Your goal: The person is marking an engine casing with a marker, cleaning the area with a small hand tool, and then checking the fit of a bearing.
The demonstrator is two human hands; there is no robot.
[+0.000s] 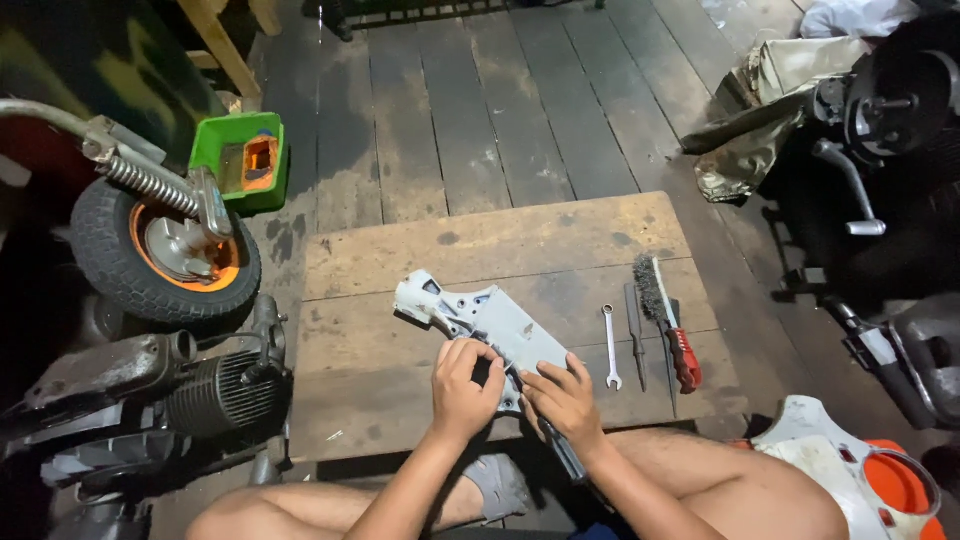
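A pale grey plastic machine housing (pixel 470 312) lies on a low wooden table (pixel 400 260). My left hand (pixel 462 385) grips its near end with curled fingers. Beside it, my right hand (pixel 567 400) is closed around a dark-handled tool (pixel 565 455) whose tip meets the housing between my hands; the handle runs back toward my lap. The tool's tip is hidden by my fingers.
Right of my hands lie a small wrench (pixel 610 345), a dark file (pixel 636 335) and a red-handled wire brush (pixel 668 320). A small engine (pixel 180 390) and an orange-rimmed wheel (pixel 165 250) stand left, a green tray (pixel 240 160) beyond. A white and orange cover (pixel 850 470) sits right.
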